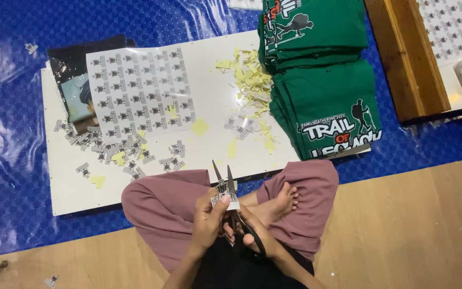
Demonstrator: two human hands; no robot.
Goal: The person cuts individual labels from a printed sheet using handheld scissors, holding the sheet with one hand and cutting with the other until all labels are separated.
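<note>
Left hand [208,222] fingers pinch a small printed paper label [225,199] by its lower edge; right hand [249,235] fingers grip black-handled metal scissors [230,187], blades parted just above it. Thin, floppy, easily torn

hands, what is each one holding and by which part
The left hand pinches a small printed sticker piece by its lower left edge. The right hand holds the scissors by the handle loops, blades open and pointing away over the sticker.

At 12 o'clock the white board [209,96] is open in its middle; label sheet [137,91] at 10, green shirts [322,80] at 2 block.
</note>
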